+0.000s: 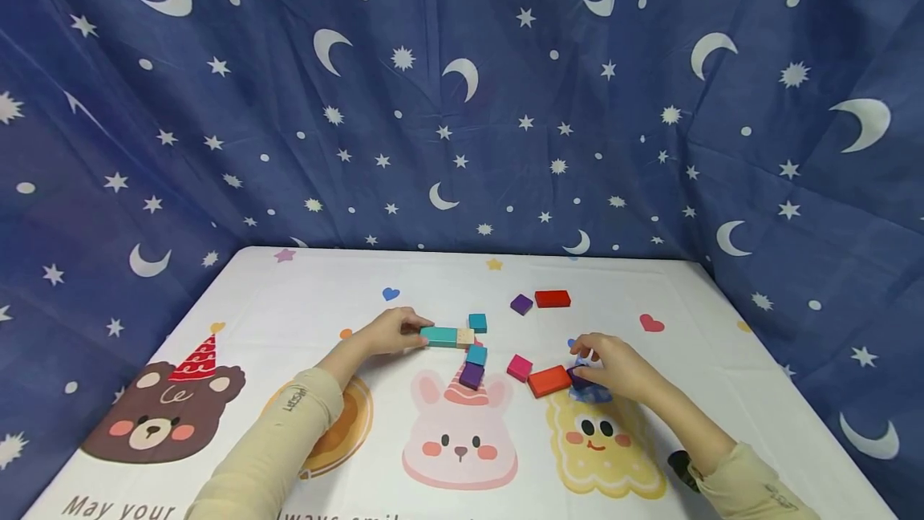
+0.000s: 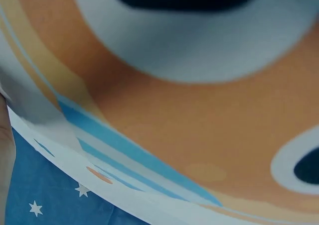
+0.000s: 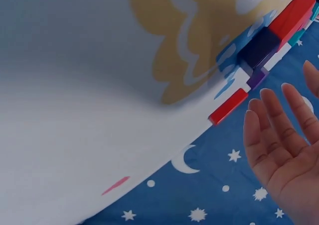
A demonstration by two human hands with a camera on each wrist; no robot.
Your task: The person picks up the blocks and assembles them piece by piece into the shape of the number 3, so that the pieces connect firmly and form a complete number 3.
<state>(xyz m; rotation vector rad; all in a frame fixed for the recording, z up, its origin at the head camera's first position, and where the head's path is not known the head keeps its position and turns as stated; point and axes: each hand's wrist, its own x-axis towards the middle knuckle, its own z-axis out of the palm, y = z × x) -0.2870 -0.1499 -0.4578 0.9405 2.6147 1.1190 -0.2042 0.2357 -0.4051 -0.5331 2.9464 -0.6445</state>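
In the head view my left hand (image 1: 395,332) pinches the left end of a teal rectangular block (image 1: 439,336) between thumb and fingers. That block's right end meets a small pale wooden block (image 1: 465,337). My right hand (image 1: 612,366) is beside a dark purple block (image 1: 580,376), its fingers loosely spread; the right wrist view shows nothing held in the right hand (image 3: 286,150). The purple block adjoins a red-orange block (image 1: 549,381). A pink block (image 1: 519,367) lies left of it. The left wrist view mostly shows printed cloth.
Between the hands, a blue block (image 1: 476,355) touches a purple block (image 1: 472,376). Another blue block (image 1: 477,322) lies farther back. A purple block (image 1: 521,305) and a red block (image 1: 553,298) lie near the back. Behind the white printed tablecloth (image 1: 346,279) hangs a blue starry curtain (image 1: 433,87).
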